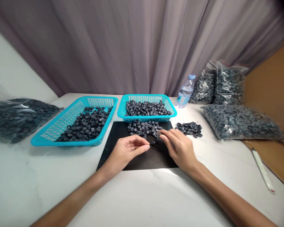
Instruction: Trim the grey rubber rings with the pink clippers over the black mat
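Numerous small, dark grey, ring-shaped parts (pixel 144 127) lie in a loose pile on the far portion of a black mat (pixel 153 159), which rests on a white desk (pixel 132 198). One single part (pixel 153 143) sits at the near edge of the pile, just beside the fingertips of the left hand (pixel 126 151).

Left grip: thumb and index finger are brought close together at the tips; whether a part is pinched between them cannot be told. Right grip: thumb and fingers of the right hand (pixel 181 148) are drawn together at the right side of the pile; the contents, if any, cannot be made out.

Handling: each part appears light and is probably stiff, with low risk of breakage. The surface looks matte to slightly glossy, so slipping seems a minor concern; rolling on the curved side is more likely. Take hold across the outer wall, thumb opposite index finger, leaving the central hole unobstructed. Apply light pressure. Select parts at the pile's edge, since those in the middle press against neighbours and offer less finger clearance.
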`<state>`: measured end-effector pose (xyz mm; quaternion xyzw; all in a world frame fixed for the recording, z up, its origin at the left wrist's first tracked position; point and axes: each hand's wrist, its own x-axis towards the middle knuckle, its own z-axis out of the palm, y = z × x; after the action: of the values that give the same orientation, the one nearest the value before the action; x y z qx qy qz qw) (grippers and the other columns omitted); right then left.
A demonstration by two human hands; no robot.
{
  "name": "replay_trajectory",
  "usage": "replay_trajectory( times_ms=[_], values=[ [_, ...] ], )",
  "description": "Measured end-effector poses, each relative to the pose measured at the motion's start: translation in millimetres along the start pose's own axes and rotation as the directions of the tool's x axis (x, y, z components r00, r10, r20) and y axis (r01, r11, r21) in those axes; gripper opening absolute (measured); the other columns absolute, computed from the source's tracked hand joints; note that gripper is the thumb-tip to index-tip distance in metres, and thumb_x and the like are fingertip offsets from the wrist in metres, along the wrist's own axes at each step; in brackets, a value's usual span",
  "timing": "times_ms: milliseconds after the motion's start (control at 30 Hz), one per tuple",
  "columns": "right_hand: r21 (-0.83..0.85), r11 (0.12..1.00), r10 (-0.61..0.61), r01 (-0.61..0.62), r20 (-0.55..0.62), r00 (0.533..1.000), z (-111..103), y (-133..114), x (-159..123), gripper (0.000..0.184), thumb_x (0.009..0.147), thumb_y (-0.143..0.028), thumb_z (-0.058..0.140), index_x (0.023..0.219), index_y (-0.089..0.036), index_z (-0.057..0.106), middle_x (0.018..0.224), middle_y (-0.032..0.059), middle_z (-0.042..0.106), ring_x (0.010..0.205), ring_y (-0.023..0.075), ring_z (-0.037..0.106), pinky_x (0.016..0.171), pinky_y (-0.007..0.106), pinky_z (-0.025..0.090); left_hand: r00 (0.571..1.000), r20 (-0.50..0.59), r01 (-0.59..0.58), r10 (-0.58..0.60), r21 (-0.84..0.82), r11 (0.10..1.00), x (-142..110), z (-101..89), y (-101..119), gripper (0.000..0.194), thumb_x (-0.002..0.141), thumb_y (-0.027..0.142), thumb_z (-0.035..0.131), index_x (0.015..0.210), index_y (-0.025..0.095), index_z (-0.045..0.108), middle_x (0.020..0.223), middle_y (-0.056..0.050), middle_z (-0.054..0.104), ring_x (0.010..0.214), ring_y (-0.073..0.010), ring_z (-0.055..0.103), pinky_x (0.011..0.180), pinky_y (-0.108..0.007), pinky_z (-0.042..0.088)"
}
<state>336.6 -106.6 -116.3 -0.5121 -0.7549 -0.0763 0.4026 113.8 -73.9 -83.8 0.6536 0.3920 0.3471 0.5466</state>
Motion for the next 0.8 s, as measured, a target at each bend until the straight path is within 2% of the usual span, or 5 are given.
replay_trajectory(
  times_ms=[267, 467, 700, 800],
  values=[
    [-0.022, 0.994, 0.109, -0.108, 0.043, 0.993, 2, 3, 0, 0.028, 0.106, -0.032, 0.047, 0.106, -0.019, 0.072, 0.090, 0.0059, 0.073, 0.083, 0.0220, 0.066, 0.076, 0.033, 0.047, 0.999, -0.002, 0.042, -0.042, -0.007, 0.999, 0, -0.8, 8, 0.019, 0.085, 0.035, 0.072, 0.092, 0.017, 0.077, 0.094, -0.005, 0.076, 0.085, -0.0170, 0.070, 0.084, -0.027, 0.055],
    [-0.008, 0.990, 0.141, -0.141, 0.081, 0.987, 6, 5, -1, 0.028, 0.106, -0.033, 0.048, 0.107, -0.019, 0.072, 0.091, 0.0056, 0.073, 0.085, 0.0223, 0.066, 0.077, 0.033, 0.047, 0.999, -0.003, 0.035, -0.035, 0.003, 0.999, -1, -0.1, 9, 0.020, 0.087, 0.035, 0.068, 0.089, 0.017, 0.078, 0.088, -0.005, 0.075, 0.081, -0.0173, 0.069, 0.082, -0.027, 0.054],
    [0.011, 0.988, 0.150, -0.152, 0.107, 0.983, 8, 2, -1, 0.028, 0.106, -0.034, 0.047, 0.105, -0.019, 0.071, 0.090, 0.0047, 0.074, 0.085, 0.0215, 0.067, 0.075, 0.032, 0.047, 0.997, 0.036, 0.068, -0.067, -0.039, 0.997, 1, 0.8, 1, 0.021, 0.077, 0.034, 0.081, 0.089, 0.018, 0.074, 0.093, -0.003, 0.074, 0.090, -0.0171, 0.068, 0.089, -0.028, 0.053],
    [0.027, 0.983, 0.176, -0.179, 0.098, 0.980, 9, 3, -1, 0.027, 0.106, -0.034, 0.047, 0.105, -0.020, 0.070, 0.094, 0.0048, 0.074, 0.087, 0.0210, 0.069, 0.075, 0.031, 0.048, 0.996, 0.042, 0.084, -0.082, -0.049, 0.995, 1, 0.6, -2, 0.026, 0.072, 0.031, 0.086, 0.089, 0.017, 0.073, 0.093, -0.003, 0.072, 0.086, -0.0155, 0.067, 0.085, -0.027, 0.054]
  ],
)
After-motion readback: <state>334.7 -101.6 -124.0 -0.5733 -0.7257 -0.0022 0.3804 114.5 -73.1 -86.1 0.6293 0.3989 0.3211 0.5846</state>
